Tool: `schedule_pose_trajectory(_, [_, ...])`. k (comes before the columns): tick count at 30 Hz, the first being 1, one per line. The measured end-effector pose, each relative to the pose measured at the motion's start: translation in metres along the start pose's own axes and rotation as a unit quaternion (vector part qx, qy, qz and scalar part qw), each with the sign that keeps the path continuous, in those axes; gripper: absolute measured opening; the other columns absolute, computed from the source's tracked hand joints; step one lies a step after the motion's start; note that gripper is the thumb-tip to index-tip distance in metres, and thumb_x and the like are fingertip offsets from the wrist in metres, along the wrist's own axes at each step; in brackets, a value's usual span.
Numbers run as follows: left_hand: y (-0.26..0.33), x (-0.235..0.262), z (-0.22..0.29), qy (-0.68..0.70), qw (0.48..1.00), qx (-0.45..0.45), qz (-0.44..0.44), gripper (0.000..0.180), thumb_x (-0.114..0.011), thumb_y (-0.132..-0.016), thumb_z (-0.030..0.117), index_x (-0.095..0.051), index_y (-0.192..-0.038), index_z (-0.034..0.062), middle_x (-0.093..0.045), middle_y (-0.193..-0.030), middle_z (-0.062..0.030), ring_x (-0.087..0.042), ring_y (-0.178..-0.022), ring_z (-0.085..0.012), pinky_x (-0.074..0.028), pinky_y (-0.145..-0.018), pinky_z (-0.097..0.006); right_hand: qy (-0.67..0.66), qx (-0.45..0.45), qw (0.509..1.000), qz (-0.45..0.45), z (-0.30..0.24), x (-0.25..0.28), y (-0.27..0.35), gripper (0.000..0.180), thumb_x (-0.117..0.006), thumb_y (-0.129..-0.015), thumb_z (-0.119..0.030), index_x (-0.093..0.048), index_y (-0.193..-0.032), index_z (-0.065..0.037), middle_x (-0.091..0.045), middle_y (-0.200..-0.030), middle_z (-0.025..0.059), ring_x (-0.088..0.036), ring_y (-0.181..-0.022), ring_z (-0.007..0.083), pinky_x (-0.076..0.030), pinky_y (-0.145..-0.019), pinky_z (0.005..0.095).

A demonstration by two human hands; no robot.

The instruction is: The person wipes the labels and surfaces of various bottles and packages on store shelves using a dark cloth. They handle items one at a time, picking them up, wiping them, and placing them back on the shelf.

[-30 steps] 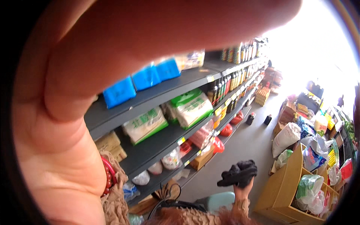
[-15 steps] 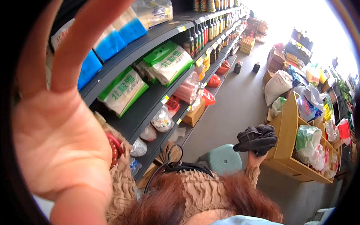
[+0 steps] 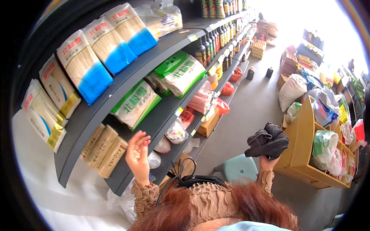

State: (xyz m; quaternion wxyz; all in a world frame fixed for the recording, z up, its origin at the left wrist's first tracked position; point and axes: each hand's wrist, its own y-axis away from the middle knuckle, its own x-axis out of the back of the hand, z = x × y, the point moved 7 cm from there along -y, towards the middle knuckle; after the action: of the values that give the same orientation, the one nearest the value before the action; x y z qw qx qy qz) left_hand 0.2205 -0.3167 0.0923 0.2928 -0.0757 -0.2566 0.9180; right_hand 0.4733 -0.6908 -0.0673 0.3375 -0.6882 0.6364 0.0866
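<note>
My left hand (image 3: 137, 157) is raised in front of the dark grey shelf unit (image 3: 127, 82), fingers apart and holding nothing. It is nearest the brown paper-wrapped noodle bundles (image 3: 103, 149) and a green-and-white bag (image 3: 135, 104) on the middle shelf. My right hand (image 3: 267, 161) is lifted at the right and grips a bunched black cloth (image 3: 267, 141), which hides most of its fingers. Both wrists wear ruffled tan sleeves. Reddish-brown hair fills the bottom of the view.
Blue-and-white noodle packs (image 3: 100, 54) line the top shelf, and dark bottles (image 3: 216, 34) stand farther along. A pale green stool (image 3: 238, 168) stands on the grey floor below. A wooden rack (image 3: 304, 134) of bagged goods and sacks lies to the right.
My left hand has dropped away from the camera, from covering the left of the view down to shelf level. The view has tilted; my right hand still holds the black cloth.
</note>
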Motion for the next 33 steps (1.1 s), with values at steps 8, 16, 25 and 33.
schedule_pose_trajectory(8, [0.015, 0.025, -0.012, -0.145, 0.987, 0.020, -0.069, 0.028, -0.053, -0.082, -0.002, -0.055, -0.110, 0.0006, -0.059, -0.104, -0.0091, -0.060, -0.092, -0.0163, -0.047, -0.081, -0.027, 0.338, -0.028, 0.940, 0.025, 0.064, 0.010, 0.016, 0.084, -0.067, -0.061, 0.005, -0.025, -0.134, -0.005, -0.042, -0.125, 0.0103, -0.041, -0.115, 0.0227, -0.032, -0.100, 0.0373])
schedule_pose_trajectory(16, [0.023, 0.063, -0.020, -0.171, 0.984, -0.013, -0.050, 0.030, -0.055, -0.080, -0.003, -0.055, -0.109, 0.0042, -0.059, -0.099, -0.0080, -0.062, -0.086, -0.0165, -0.050, -0.075, -0.026, 0.225, -0.102, 0.960, -0.135, -0.003, -0.116, 0.036, 0.075, -0.059, -0.070, -0.003, -0.023, -0.137, -0.006, -0.035, -0.135, 0.0139, -0.039, -0.119, 0.0256, -0.031, -0.100, 0.0363])
schedule_pose_trajectory(25, [0.034, 0.076, -0.017, -0.173, 0.984, 0.002, -0.033, 0.028, -0.055, -0.081, -0.003, -0.055, -0.108, 0.0031, -0.059, -0.097, -0.0094, -0.062, -0.085, -0.0170, -0.049, -0.074, -0.026, -0.175, -0.214, 0.951, -0.141, 0.059, -0.100, 0.025, 0.054, -0.055, -0.081, -0.026, -0.039, -0.128, -0.007, -0.044, -0.127, 0.0100, -0.043, -0.115, 0.0256, -0.038, -0.095, 0.0397])
schedule_pose_trajectory(33, [0.045, 0.084, -0.032, -0.110, 0.992, 0.061, -0.018, 0.021, -0.051, -0.084, -0.002, -0.056, -0.105, -0.0016, -0.060, -0.098, -0.0092, -0.062, -0.090, -0.0174, -0.048, -0.077, -0.025, -0.304, -0.267, 0.914, -0.010, 0.075, -0.091, 0.044, 0.050, -0.058, -0.079, -0.024, -0.043, -0.123, -0.007, -0.049, -0.119, 0.0076, -0.046, -0.111, 0.0237, -0.040, -0.094, 0.0367])
